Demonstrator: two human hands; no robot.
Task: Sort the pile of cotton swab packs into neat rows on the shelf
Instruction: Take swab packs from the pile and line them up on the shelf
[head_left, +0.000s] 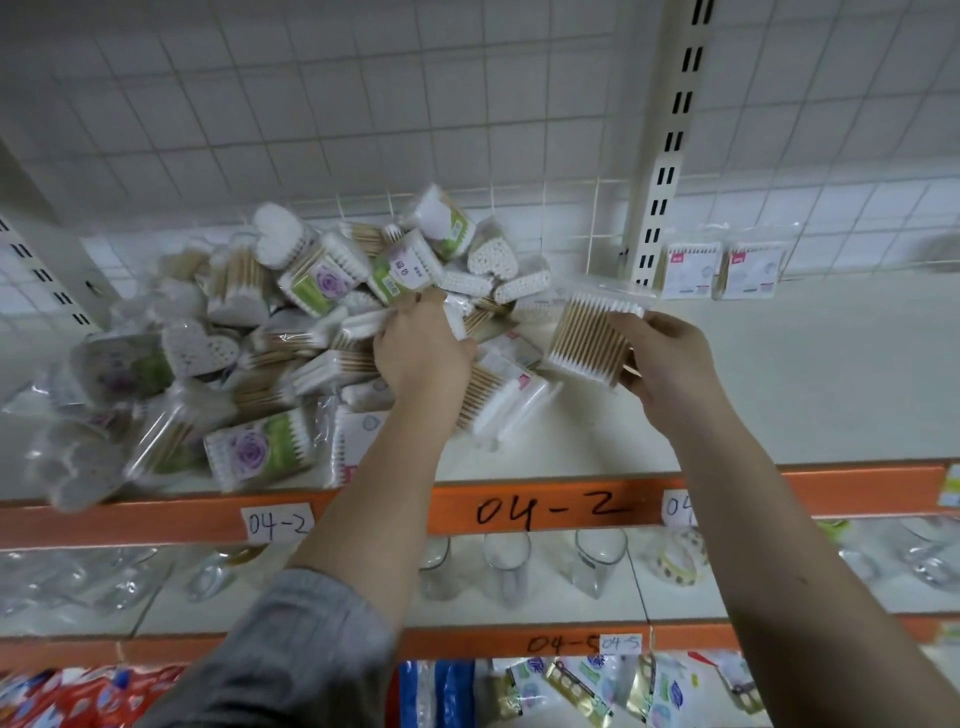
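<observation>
A grey sleeve (291, 639) is reaching up; the left hand (421, 343) is gripping packs in the pile (249, 332), the right hand (670, 364) pinching a swab pack (592, 338) beside it; tugging risks toppling the pile off the shelf (779, 364).

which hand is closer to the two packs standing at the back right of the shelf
The right hand. It holds a pack just below and left of the two standing packs. The left hand is farther left, in the pile.

Cotton swab packs (291, 322) heaped on shelf (779, 395); two packs (722, 267) upright behind
</observation>
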